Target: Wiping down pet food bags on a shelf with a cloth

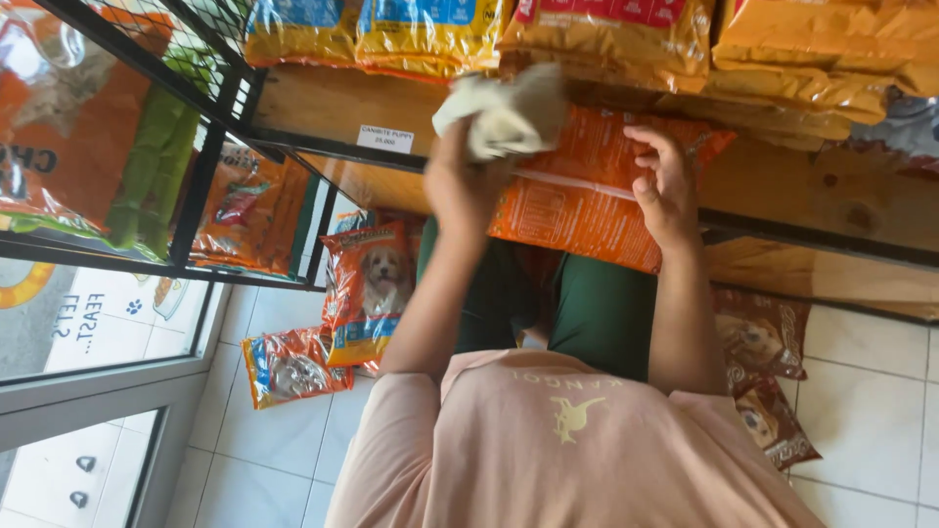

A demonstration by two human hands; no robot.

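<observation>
Past shirt [577, 440], seemingly mid-wipe on 1 orange bag [577, 210] propped on lap against shelf [323, 108]: left hand [460, 191] clenched around cloth [504, 112], right hand [665, 186] unclenched, steadying bag; floor bags [367, 288] apparently untouched.

Both bare arms reach forward from a pink shirt [548, 450]. The left hand [460, 186] is closed in a fist grip, well ahead of the shirt. The right hand [665, 186] lies flat beside it, fingers curled loosely.
</observation>
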